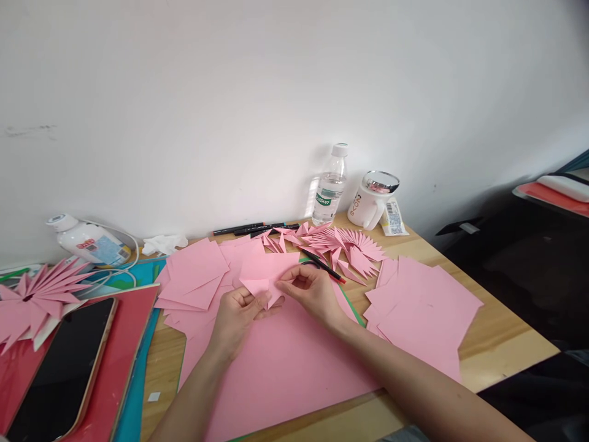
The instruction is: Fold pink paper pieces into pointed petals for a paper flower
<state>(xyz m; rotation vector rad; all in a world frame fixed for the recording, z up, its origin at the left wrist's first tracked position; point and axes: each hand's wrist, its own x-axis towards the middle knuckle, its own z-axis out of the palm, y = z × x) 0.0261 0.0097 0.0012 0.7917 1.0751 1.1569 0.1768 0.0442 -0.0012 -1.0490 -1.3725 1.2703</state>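
Note:
A partly folded piece of pink paper (267,268) is held up between my hands, over a large pink sheet (285,380). My left hand (233,318) is closed on its lower left part, thumb on top and fingers beneath. At the right edge, my right hand (315,294) pinches the same paper with thumb and fingertips. Stacked pink paper pieces (196,273) lie left of it, and more pink paper pieces (427,310) lie to the right. Behind my right hand are a black pen (329,268) and pink folded paper points (354,245), several of them joined in a fan.
Along the wall stand a water bottle (329,190) and a white mug (370,202), with a small packet (393,218) beside it. Black pens (239,229) lie behind the paper. On the left are a phone (64,368), a white bottle (92,239) and another pink paper fan (41,294).

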